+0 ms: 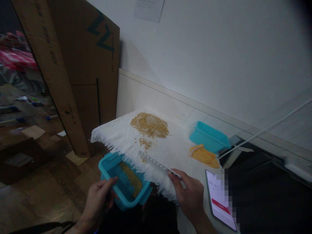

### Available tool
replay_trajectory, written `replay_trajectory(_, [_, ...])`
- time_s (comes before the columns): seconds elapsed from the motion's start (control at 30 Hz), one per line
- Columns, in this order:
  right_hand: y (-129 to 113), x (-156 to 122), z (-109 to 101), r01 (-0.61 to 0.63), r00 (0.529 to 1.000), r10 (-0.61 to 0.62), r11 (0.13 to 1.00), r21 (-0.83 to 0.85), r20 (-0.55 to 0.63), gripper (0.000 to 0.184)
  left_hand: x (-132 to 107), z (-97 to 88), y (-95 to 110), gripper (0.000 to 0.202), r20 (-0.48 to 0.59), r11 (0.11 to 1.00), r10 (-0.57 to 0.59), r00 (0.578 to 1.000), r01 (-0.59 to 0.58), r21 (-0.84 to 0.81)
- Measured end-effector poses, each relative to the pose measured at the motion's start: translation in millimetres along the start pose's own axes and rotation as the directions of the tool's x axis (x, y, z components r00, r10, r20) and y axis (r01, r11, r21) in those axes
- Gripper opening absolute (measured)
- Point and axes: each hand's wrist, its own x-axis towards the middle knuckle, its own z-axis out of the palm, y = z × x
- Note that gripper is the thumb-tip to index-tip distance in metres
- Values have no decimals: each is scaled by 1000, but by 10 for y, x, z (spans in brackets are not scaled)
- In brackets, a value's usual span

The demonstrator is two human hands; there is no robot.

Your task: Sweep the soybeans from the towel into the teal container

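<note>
My left hand (99,196) grips the near left rim of a blue plastic container (105,167), thumb over the edge. The container sits just below the fringed edge of a white cloth (114,130) and has yellowish beans (131,178) inside. In my right hand (190,193) is a thin white strip with a row of holes (158,164), pinched at its near end. Its far end lies over the cloth, close to a few loose beans (143,160). Farther back on the cloth spreads a larger pile of beans (152,125), with a small cluster (145,143) in front of it.
A second blue container (209,138) stands at the right by the wall, with an orange cloth (203,156) before it. A phone (220,203) lies right of my right hand. A tall cardboard box (87,65) stands at the left. A thin white rod (268,125) slants across the right.
</note>
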Motion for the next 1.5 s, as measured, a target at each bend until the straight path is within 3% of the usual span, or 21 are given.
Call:
replay_trajectory(0.23, [113,16,56,-106,991,98,991,-79,-92,26,-7,0,19,51,3,1000,-11,1000,11,5])
replay_trajectory(0.4, [216,65,175,-75,993,67,994,-79,-94,25,9,-18,-11,52,3,1000,11,1000,-11,27])
replay_trajectory(0.7, [126,107,185,-44,998,43,999,-5,-55,23,23,-27,-45,52,16,1000,10,1000,-10,14])
replay_trajectory(1.17, [103,3,86,-79,996,77,997,-27,-46,25,28,-29,-50,49,9,1000,6,1000,-6,10])
replay_trajectory(1.5, [104,30,159,-64,997,65,997,34,-29,22,60,-40,-42,49,-10,1000,14,1000,-14,17])
